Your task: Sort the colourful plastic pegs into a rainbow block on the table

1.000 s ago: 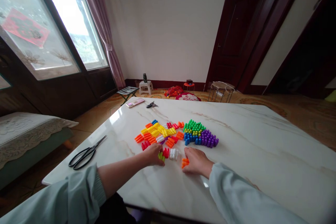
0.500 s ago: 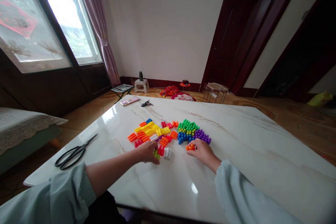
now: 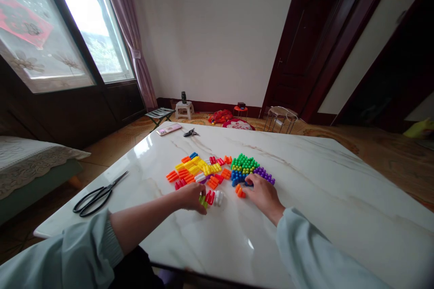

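Note:
My left hand (image 3: 191, 197) is closed round a lime-green ribbed plastic piece (image 3: 203, 201) at the near edge of the colourful pile. Red (image 3: 210, 197) and white (image 3: 219, 198) pieces stand in line just right of it. My right hand (image 3: 262, 193) has its fingers bent together, with the thumb side against an orange plastic piece (image 3: 240, 191); its fingertips are partly hidden. Right behind that hand lies a tight block of knobbed pieces: green (image 3: 244, 161), olive (image 3: 243, 169), blue (image 3: 239, 178) and purple (image 3: 264, 174).
Loose yellow (image 3: 193, 165), orange and red pieces spread left of the block. Black-handled scissors (image 3: 96, 198) lie at the table's left. A phone (image 3: 169, 129) and keys (image 3: 191, 132) rest near the far edge of the marble-patterned table (image 3: 322, 203).
The orange piece at my right hand has turned and shifted slightly left, while that hand's fingers moved up towards the blue pieces. My left hand stays at the lime-green piece.

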`<action>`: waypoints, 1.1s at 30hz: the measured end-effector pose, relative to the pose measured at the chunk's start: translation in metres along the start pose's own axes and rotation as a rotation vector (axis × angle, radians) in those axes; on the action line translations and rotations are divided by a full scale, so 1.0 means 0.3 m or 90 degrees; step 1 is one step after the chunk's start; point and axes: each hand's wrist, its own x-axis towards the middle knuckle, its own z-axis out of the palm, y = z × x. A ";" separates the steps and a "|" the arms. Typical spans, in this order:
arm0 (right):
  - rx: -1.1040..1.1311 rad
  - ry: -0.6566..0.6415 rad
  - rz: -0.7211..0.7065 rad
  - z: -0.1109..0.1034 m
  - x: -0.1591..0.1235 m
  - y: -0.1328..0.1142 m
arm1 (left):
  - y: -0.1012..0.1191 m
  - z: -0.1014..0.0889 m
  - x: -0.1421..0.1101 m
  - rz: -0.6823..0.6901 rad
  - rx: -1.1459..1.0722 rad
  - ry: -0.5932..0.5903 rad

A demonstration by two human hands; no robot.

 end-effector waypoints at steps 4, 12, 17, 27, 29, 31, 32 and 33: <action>-0.039 -0.097 -0.025 -0.022 -0.026 -0.040 | 0.005 -0.001 -0.002 -0.019 -0.007 0.000; -0.104 -0.179 -0.035 0.021 -0.036 -0.040 | 0.012 -0.010 -0.006 -0.027 -0.026 -0.004; -0.115 -0.157 -0.027 0.025 -0.026 -0.009 | 0.011 -0.009 -0.004 -0.039 -0.041 -0.019; -0.102 -0.160 -0.014 0.044 -0.025 -0.013 | 0.001 -0.003 0.002 -0.024 -0.062 -0.022; -0.085 -0.164 -0.027 0.049 -0.023 -0.016 | 0.000 0.000 0.005 -0.022 -0.060 -0.018; -0.077 -0.168 -0.044 0.056 -0.022 -0.013 | 0.001 0.002 0.006 -0.019 -0.047 -0.009; -0.075 -0.170 -0.051 0.060 -0.021 -0.011 | 0.003 0.001 0.006 -0.017 -0.035 -0.002; -0.074 -0.170 -0.057 0.064 -0.021 -0.008 | 0.006 0.000 0.005 -0.014 -0.023 0.008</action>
